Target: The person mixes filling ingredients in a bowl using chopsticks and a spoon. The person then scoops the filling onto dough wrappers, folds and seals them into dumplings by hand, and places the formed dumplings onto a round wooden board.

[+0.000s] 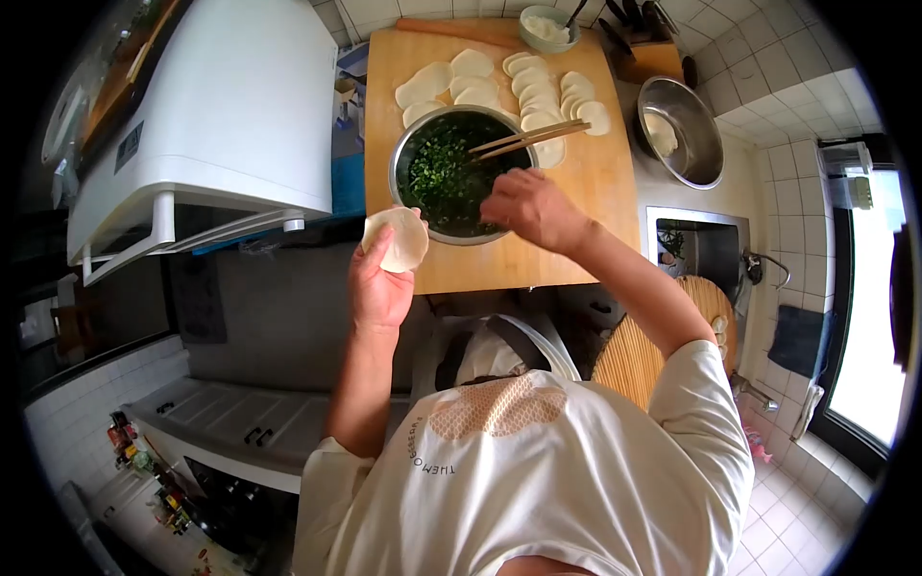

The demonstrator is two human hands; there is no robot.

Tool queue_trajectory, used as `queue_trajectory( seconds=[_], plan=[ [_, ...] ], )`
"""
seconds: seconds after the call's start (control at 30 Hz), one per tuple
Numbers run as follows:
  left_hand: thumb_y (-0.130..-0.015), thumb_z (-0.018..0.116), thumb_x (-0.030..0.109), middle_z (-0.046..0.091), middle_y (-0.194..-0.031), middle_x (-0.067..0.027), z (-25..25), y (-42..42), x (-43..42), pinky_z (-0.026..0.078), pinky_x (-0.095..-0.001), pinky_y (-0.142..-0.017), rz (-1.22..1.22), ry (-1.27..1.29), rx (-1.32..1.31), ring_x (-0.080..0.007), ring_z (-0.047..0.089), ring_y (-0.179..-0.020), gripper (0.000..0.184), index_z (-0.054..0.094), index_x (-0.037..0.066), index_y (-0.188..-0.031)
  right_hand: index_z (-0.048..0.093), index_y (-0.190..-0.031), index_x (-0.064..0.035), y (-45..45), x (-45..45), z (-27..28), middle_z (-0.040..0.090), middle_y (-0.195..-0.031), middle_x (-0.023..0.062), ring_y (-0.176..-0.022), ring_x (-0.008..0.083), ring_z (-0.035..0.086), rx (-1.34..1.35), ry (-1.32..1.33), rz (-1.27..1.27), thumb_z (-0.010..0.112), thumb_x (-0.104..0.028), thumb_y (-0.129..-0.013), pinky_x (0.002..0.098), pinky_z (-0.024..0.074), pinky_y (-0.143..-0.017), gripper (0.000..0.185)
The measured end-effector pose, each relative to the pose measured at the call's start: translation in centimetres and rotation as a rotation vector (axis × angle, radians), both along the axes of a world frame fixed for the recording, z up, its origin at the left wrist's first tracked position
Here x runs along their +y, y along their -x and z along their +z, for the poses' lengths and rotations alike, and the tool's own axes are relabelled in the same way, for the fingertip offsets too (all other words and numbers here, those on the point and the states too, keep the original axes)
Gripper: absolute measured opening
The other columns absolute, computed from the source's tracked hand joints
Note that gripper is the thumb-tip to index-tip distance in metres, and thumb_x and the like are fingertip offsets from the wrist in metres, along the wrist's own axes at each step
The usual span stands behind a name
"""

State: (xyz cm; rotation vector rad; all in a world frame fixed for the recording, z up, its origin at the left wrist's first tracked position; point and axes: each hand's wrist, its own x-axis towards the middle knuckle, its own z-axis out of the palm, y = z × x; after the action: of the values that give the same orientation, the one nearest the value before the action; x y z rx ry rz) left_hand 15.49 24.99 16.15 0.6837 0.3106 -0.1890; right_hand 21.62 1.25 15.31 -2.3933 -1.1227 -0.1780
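Observation:
A round dough wrapper rests in my left hand, with the thumb over its near face and the fingers behind it. To its right stands a metal bowl of chopped green filling. My right hand is over the bowl's right rim with its fingers curled together; whatever they may hold is hidden. A pair of wooden chopsticks lies across the bowl, just above that hand and apart from it. Overlapping dough wrappers lie behind the bowl on a wooden board.
A rolling pin and a small bowl of white stuff sit at the board's back. Right of it are a steel basin with dough, a sink and a round slatted tray. A white appliance stands left.

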Motion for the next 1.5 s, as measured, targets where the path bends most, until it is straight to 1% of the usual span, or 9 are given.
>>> queue_trajectory(
  seconds=[0.17,0.47,0.67,0.77,1.0,1.17,1.23,1.4,1.5],
  plan=[
    [-0.085,0.055,0.013,0.057,-0.107,-0.0175,-1.4,-0.4,0.5,0.046,-0.0344,-0.089,0.039,0.050,0.015,-0.0256,0.056,-0.101,0.030,0.051,-0.001,-0.111,0.062,-0.087,-0.0023,-0.3,-0.6,2.1,0.057,-0.076,0.0118,-0.070,0.0285,0.056,0.152,-0.236,-0.285,0.058,-0.009,-0.081,0.0342,0.0466,-0.062,0.009],
    [-0.085,0.053,0.013,0.056,-0.111,-0.0180,-3.2,-0.9,0.5,0.043,-0.0339,-0.091,-0.007,0.031,0.060,-0.0253,0.054,-0.104,0.030,0.051,0.000,-0.112,0.062,-0.086,-0.0008,1.1,0.9,1.5,0.059,-0.079,0.0128,-0.073,0.0297,0.057,0.249,-0.159,-0.129,0.059,-0.008,-0.080,0.0346,0.0472,-0.065,0.010],
    [-0.087,0.051,0.018,0.054,-0.115,-0.0187,-4.1,-0.9,0.7,0.042,-0.0339,-0.093,-0.017,0.043,0.036,-0.0245,0.052,-0.107,0.032,0.049,0.000,-0.114,0.062,-0.087,-0.0004,1.2,0.7,1.1,0.060,-0.076,0.0139,-0.070,0.0300,0.057,0.239,-0.187,-0.291,0.058,-0.010,-0.082,0.0335,0.0473,-0.064,0.012],
    [-0.087,0.049,0.019,0.051,-0.118,-0.0191,-3.7,-1.1,0.7,0.041,-0.0340,-0.094,-0.024,0.062,0.031,-0.0247,0.051,-0.109,0.035,0.047,0.001,-0.117,0.061,-0.084,-0.0011,2.1,1.4,2.1,0.061,-0.079,0.0169,-0.073,0.0342,0.058,0.521,-0.295,-0.399,0.055,-0.017,-0.084,0.0392,0.0473,-0.066,0.017],
    [-0.088,0.048,0.021,0.049,-0.122,-0.0198,-3.6,-1.2,0.7,0.040,-0.0349,-0.095,-0.042,0.104,0.009,-0.0256,0.050,-0.111,0.038,0.044,0.001,-0.121,0.061,-0.087,0.0002,2.3,2.4,2.3,0.061,-0.073,0.0185,-0.068,0.0344,0.059,0.627,-0.284,-0.524,0.054,-0.018,-0.085,0.0394,0.0476,-0.062,0.019],
    [-0.089,0.047,0.021,0.047,-0.124,-0.0203,-3.1,-1.0,0.9,0.039,-0.0360,-0.096,-0.034,0.139,0.021,-0.0263,0.048,-0.113,0.039,0.043,0.000,-0.121,0.063,-0.087,-0.0015,1.6,1.9,0.9,0.062,-0.080,0.0145,-0.072,0.0315,0.060,0.288,-0.316,-0.326,0.054,-0.014,-0.084,0.0360,0.0481,-0.065,0.016],
    [-0.089,0.046,0.021,0.046,-0.124,-0.0205,-2.9,-1.1,0.8,0.039,-0.0364,-0.097,-0.031,0.163,0.008,-0.0265,0.047,-0.114,0.039,0.043,-0.001,-0.121,0.063,-0.090,-0.0016,1.8,1.2,0.7,0.061,-0.080,0.0115,-0.070,0.0216,0.060,0.337,-0.190,-0.151,0.056,-0.010,-0.084,0.0301,0.0467,-0.063,0.013],
    [-0.090,0.045,0.022,0.045,-0.125,-0.0210,-2.9,-1.2,0.8,0.038,-0.0372,-0.098,-0.023,0.153,-0.010,-0.0270,0.046,-0.115,0.039,0.043,-0.002,-0.121,0.064,-0.088,-0.0031,1.8,0.0,1.6,0.062,-0.081,0.0117,-0.074,0.0309,0.059,0.411,-0.207,-0.369,0.056,-0.015,-0.084,0.0342,0.0482,-0.067,0.016],
    [-0.090,0.045,0.022,0.045,-0.125,-0.0212,-3.0,-1.3,0.9,0.038,-0.0374,-0.098,-0.027,0.163,-0.005,-0.0271,0.046,-0.115,0.039,0.043,-0.002,-0.121,0.063,-0.094,-0.0016,1.9,0.0,0.8,0.061,-0.076,0.0100,-0.062,0.0187,0.055,0.488,-0.205,-0.349,0.054,-0.012,-0.086,0.0273,0.0450,-0.059,0.016]
  ],
)
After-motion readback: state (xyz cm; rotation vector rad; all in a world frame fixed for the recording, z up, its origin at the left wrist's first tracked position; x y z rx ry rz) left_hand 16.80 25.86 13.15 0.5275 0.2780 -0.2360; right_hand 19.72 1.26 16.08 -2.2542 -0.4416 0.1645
